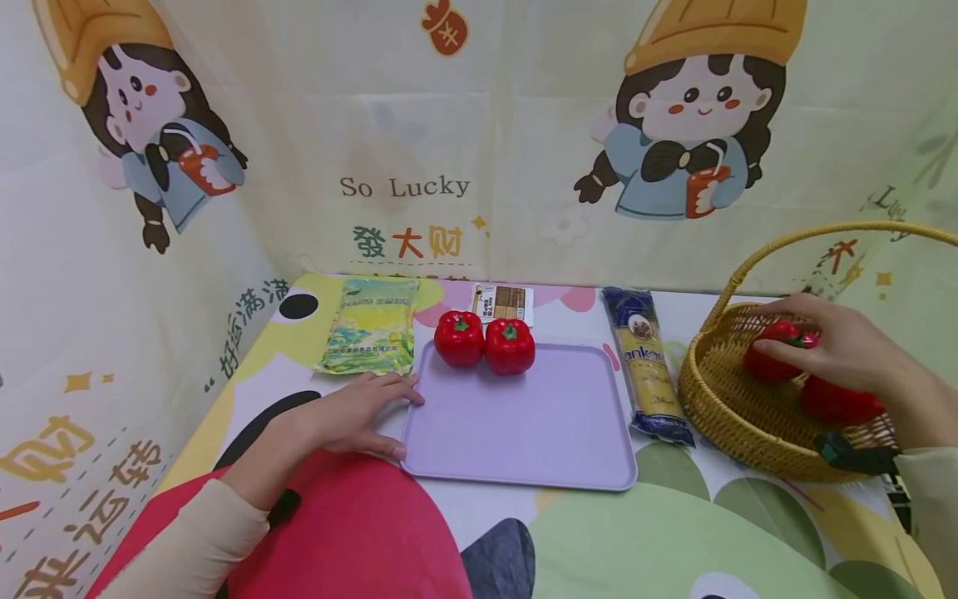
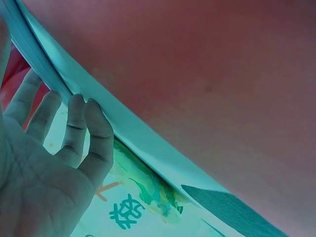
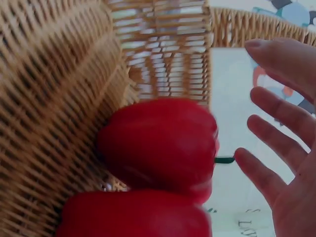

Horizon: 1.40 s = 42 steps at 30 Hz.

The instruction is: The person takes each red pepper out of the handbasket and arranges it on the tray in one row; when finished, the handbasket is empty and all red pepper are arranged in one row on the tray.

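My left hand (image 1: 361, 414) rests at the left edge of a lilac tray (image 1: 516, 433), fingers slightly bent and fingertips right at the rim. On the tray's far left part two red bell peppers (image 1: 511, 347) with green stems sit side by side. At the right, my right hand (image 1: 849, 345) reaches over a wicker basket (image 1: 707, 399) with its fingers spread. Two more red bell peppers (image 3: 160, 145) lie inside the basket. In the right wrist view the fingers (image 3: 276, 138) are near the upper pepper's stem, not closed round it.
A blue and gold pasta bag (image 1: 648, 366) lies between tray and basket. Left of the tray is a yellow-green packet (image 1: 372, 324). Behind the peppers lies a small brown and white pack (image 1: 516, 301). The basket's tall handle (image 1: 816, 235) arches over it.
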### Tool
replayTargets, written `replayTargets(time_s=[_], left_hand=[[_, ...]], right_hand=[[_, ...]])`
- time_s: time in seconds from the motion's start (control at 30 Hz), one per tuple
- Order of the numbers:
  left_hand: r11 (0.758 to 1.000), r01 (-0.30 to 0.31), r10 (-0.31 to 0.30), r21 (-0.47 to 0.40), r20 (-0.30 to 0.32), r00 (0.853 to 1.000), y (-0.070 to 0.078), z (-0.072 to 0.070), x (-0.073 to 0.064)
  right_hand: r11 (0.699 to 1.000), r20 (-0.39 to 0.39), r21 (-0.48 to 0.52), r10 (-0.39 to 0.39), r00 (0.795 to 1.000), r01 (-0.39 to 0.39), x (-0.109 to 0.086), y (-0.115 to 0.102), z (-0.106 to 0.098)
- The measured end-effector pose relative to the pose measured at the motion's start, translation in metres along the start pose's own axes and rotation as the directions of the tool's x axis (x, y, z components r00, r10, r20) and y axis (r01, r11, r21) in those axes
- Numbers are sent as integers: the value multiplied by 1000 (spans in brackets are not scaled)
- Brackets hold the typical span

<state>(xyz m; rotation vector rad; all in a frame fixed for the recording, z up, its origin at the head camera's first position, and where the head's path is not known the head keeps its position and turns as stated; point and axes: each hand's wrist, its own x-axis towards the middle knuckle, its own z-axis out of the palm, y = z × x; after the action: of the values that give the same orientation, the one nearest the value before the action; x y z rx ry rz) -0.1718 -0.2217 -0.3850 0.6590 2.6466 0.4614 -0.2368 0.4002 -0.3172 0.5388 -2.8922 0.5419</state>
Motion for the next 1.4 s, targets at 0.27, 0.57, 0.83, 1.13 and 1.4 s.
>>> replayTargets(time_s=[0.27, 0.57, 0.83, 1.13, 1.4], left_hand=[[1000, 12, -12, -1, -4, 1000, 0, -1, -1], [1000, 4, -4, 3, 4, 1000, 1, -2, -1], [1000, 5, -5, -4, 8, 1000, 1, -1, -1], [1000, 6, -6, -5, 7, 1000, 0, 1, -1], [1000, 8, -8, 3, 5, 1000, 0, 1, 0]], right_hand=[[999, 11, 25, 43, 999, -43, 2, 15, 1], [999, 49, -23, 25, 998, -24, 0, 28, 5], [998, 113, -55, 46, 993, -40, 2, 32, 7], [997, 158, -55, 70, 985, -62, 0, 34, 7], [996, 184, -68, 67, 981, -55, 1, 36, 5]])
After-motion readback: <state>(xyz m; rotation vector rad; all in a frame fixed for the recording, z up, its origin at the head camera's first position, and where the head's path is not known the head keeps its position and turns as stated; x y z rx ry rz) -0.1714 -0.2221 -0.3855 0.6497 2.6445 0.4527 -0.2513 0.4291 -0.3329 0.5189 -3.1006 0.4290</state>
